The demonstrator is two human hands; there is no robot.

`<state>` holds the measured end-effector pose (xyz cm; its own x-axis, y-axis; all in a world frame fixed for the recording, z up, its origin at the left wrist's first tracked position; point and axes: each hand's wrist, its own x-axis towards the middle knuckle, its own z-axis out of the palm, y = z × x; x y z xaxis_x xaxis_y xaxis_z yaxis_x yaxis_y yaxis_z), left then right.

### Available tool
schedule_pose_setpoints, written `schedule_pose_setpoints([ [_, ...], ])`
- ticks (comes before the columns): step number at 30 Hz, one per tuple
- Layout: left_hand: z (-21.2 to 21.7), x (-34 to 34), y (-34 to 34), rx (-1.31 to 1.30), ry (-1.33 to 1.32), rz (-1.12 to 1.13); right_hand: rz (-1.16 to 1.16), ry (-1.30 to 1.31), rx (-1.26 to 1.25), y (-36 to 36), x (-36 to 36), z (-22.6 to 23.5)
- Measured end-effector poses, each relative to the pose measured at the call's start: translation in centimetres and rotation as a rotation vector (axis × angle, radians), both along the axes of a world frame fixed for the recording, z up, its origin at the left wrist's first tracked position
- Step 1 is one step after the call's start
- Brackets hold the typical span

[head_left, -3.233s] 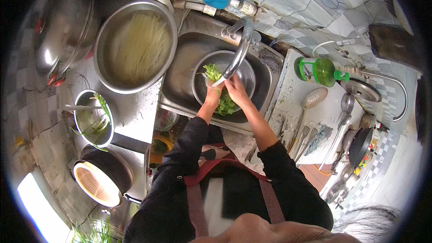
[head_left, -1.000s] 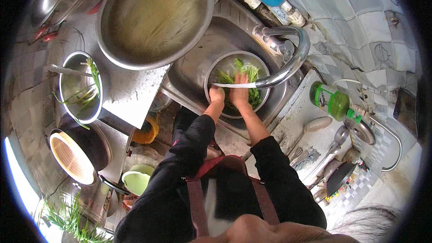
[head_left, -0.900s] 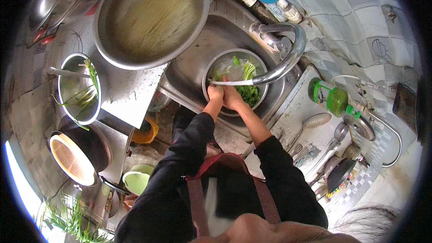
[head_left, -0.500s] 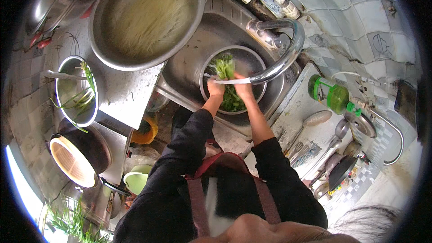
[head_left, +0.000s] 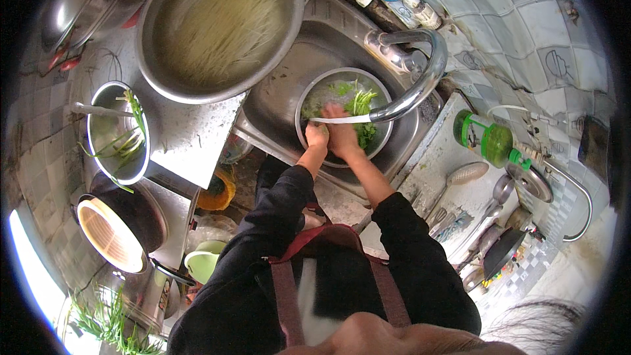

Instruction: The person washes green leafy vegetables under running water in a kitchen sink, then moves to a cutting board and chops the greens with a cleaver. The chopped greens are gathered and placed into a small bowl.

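Observation:
Leafy greens with pale green stems (head_left: 363,104) lie in water in a round metal basin (head_left: 384,85), which stands in the steel sink (head_left: 279,85). My left hand (head_left: 317,135) is at the basin's near left side, its fingers curled closed; what they hold, if anything, is hidden. Beside it my right hand (head_left: 342,137) reaches into the water left of the stems, back of the hand up, fingers stretched out and partly blurred. From the curved faucet (head_left: 430,75) a white stream of water (head_left: 345,119) crosses in front of my fingers.
A large metal basin (head_left: 148,59) of soaking pale noodles (head_left: 227,26) stands left of the sink. Farther left is a metal bowl (head_left: 94,131) with spring onions (head_left: 131,138). On the right are a green bottle (head_left: 483,138) and a skimmer (head_left: 468,173).
The greens have shifted from between my hands to the right side of the basin. My right hand has moved left, next to my left hand. The view has shifted slightly.

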<state>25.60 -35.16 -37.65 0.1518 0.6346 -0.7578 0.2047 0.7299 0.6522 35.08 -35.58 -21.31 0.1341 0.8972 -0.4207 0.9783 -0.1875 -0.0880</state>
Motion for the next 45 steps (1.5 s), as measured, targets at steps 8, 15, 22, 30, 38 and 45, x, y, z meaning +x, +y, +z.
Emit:
schedule_pose_setpoints([
  [8, 8.3, 0.4, 2.6, -0.091, -0.142, -0.043, -0.329, 0.167, 0.195, -0.9, 0.3, 0.3],
  [15, 3.5, 0.0, 1.8, -0.152, -0.085, 0.001, -0.427, 0.515, 0.005, 0.3, -0.5, -0.5],
  [22, 10.2, 1.1, 3.9, -0.224, -0.059, -0.161, -0.609, 0.562, 0.236, -4.1, 0.9, -3.2],
  [30, 7.4, -0.1, 4.1, -0.143, 0.029, -0.221, -0.648, 0.176, 0.338, -3.8, 1.6, -3.3],
  [38, 6.8, -0.4, 4.3, -0.353, -0.087, -0.073, -0.567, 0.19, 0.21, -4.6, -0.2, -3.7],
  [45, 7.5, 0.7, 5.0, -0.294, -0.011, -0.187, -0.633, 0.108, 0.456, -4.5, 1.0, 0.4],
])
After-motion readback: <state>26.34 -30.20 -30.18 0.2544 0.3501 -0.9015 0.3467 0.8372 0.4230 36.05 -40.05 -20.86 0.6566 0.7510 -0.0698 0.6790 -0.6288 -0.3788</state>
